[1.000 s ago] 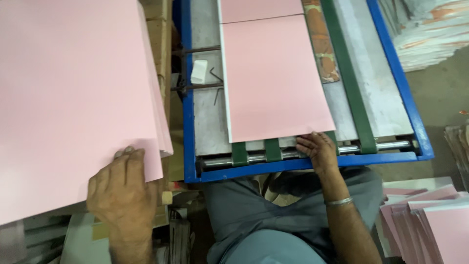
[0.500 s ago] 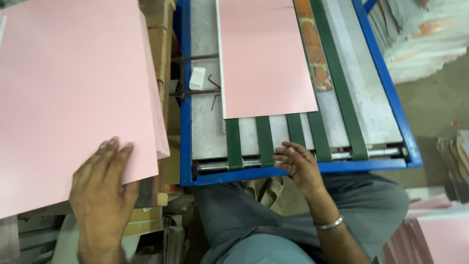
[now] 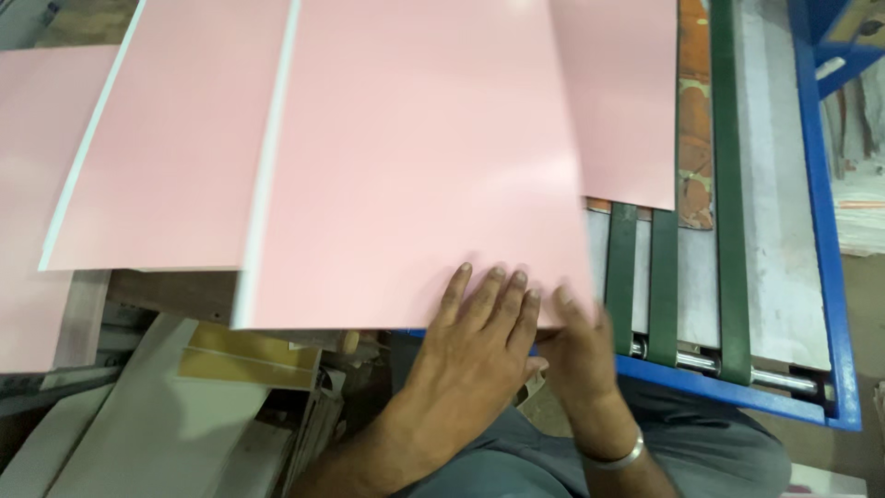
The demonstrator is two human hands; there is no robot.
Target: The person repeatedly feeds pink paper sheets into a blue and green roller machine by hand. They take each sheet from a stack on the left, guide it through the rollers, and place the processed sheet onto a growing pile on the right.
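Item: large pink sheet (image 3: 415, 157), lying flat across the middle of the view, its near edge over the blue-framed conveyor worktop (image 3: 834, 277); half a second ago it was not here, and only a shorter sheet lay on the belts. My left hand (image 3: 475, 346) now presses on the sheet's near edge, fingers (image 3: 502, 295) spread flat on top, gripping nothing; earlier it rested on the stack at far left. My right hand (image 3: 576, 355), blurred, sits just beside it at the same edge, having left the belt end; whether its fingers pinch the sheet I cannot tell. Further pink sheet (image 3: 175, 138) to the left, partly under the first. Another pink sheet (image 3: 627, 101) on the green belts (image 3: 664, 277) beyond. Steel bangle (image 3: 616, 456) on my right wrist.
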